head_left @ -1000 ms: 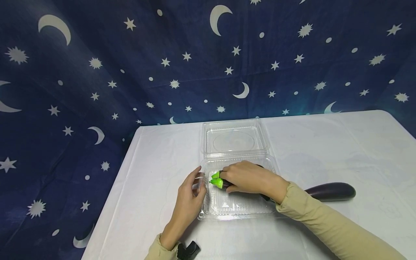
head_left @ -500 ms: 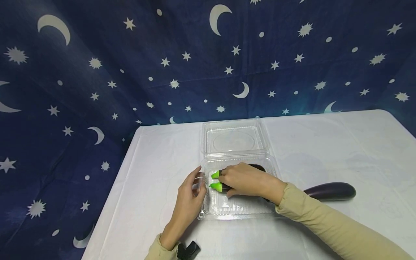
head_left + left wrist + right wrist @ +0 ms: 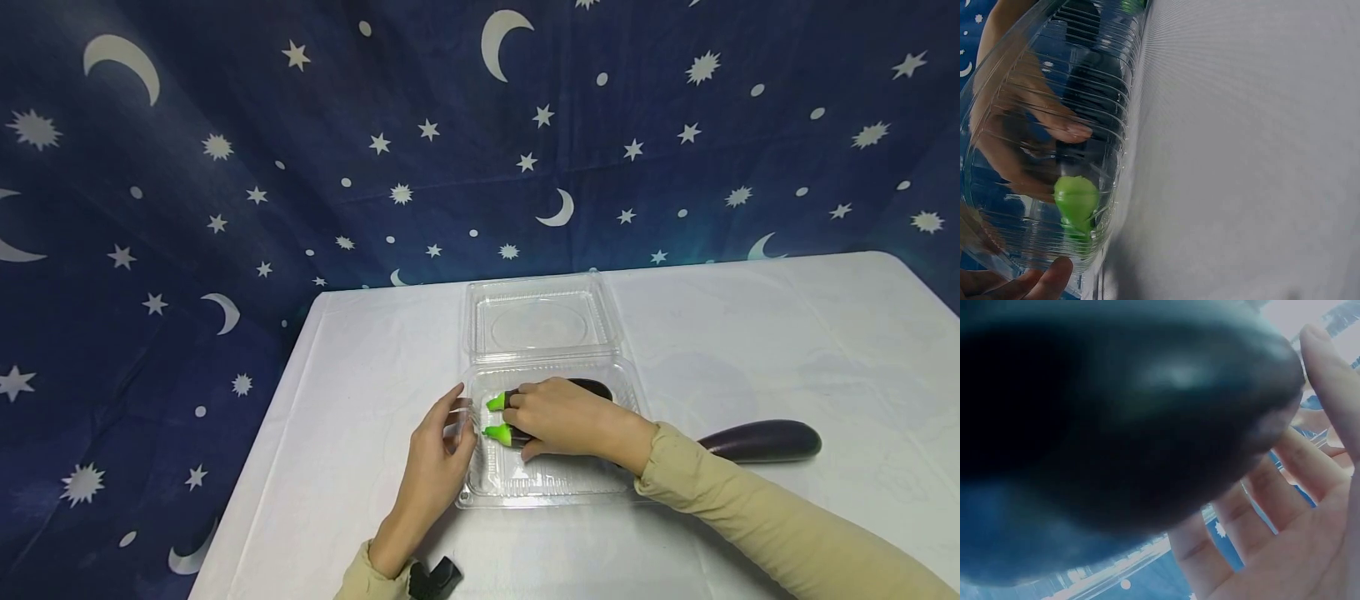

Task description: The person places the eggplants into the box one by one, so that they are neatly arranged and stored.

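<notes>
Two dark purple eggplants with bright green caps lie side by side in a clear plastic clamshell container (image 3: 551, 502), caps to the left. My right hand (image 3: 568, 415) grips the nearer eggplant (image 3: 519, 437), thumb on its near side; the hand covers much of both. The rounded end of the farther eggplant (image 3: 594, 387) shows past the knuckles. In the right wrist view a dark eggplant end (image 3: 1166, 425) fills much of the picture beside the fingers. My left hand (image 3: 438, 450) rests at the container's left wall, fingers loosely bent, fingertips right at the rim.
The container's lid (image 3: 540, 323) lies folded back behind the base. A third eggplant (image 3: 768, 442) lies on the white tablecloth (image 3: 810, 358) at the right, partly behind the right sleeve (image 3: 742, 508). A star-patterned dark blue curtain (image 3: 450, 125) hangs behind the table.
My right hand has moved slightly toward me with the nearer eggplant, widening the gap between the two green caps. The farther eggplant's end shows more. The left hand has stayed in place.
</notes>
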### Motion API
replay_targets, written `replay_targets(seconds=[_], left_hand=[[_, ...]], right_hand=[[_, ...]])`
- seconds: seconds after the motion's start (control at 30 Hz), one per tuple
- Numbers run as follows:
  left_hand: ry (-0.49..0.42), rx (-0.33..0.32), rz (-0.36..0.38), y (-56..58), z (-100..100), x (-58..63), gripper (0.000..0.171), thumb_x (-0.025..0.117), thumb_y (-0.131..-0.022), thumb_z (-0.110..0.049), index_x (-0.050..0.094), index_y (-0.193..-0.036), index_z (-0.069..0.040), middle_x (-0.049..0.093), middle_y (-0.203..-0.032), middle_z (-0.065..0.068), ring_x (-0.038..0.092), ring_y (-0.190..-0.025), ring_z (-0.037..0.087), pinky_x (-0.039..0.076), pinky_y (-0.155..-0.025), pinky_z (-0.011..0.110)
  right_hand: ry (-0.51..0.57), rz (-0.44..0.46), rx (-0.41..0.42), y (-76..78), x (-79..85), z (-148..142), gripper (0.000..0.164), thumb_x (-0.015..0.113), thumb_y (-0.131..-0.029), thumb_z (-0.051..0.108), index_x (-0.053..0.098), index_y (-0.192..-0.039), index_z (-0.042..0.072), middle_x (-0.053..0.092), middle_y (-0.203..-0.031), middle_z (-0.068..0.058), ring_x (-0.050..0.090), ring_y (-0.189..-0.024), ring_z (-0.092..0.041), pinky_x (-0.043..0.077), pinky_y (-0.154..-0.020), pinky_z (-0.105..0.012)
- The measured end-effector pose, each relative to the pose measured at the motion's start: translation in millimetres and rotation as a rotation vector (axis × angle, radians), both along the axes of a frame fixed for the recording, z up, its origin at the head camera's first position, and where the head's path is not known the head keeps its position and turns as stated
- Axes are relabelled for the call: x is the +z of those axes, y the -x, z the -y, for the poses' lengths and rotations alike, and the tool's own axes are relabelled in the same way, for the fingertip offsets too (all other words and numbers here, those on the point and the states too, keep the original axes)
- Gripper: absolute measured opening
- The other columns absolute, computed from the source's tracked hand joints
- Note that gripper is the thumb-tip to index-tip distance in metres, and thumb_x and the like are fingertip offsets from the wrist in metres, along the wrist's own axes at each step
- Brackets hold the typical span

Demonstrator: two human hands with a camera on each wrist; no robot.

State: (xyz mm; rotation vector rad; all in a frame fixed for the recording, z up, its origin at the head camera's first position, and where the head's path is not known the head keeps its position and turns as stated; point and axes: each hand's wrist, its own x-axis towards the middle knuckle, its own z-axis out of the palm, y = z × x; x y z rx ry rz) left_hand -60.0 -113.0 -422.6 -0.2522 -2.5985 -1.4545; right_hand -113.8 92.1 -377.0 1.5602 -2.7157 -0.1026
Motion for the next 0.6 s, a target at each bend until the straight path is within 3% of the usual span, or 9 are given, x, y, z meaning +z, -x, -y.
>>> replay_targets(seconds=[0.6], left_hand=[[0.0, -0.001, 0.002, 0.1, 0.2, 0.6, 0.051, 0.058, -0.094, -0.004, 0.048, -0.144, -0.006, 0.065, -0.121, 0.013, 0.066, -0.108, 0.023, 0.059, -0.078, 0.027]], right_hand=[[0.033, -0.047, 0.024, -4.6, 7.9, -5.1, 0.05, 0.074, -0.08, 0.054, 0.071, -0.111, 0.015, 0.068, -0.098, 0.004, 0.064, -0.084, -0.014, 0.056, -0.067, -0.029]])
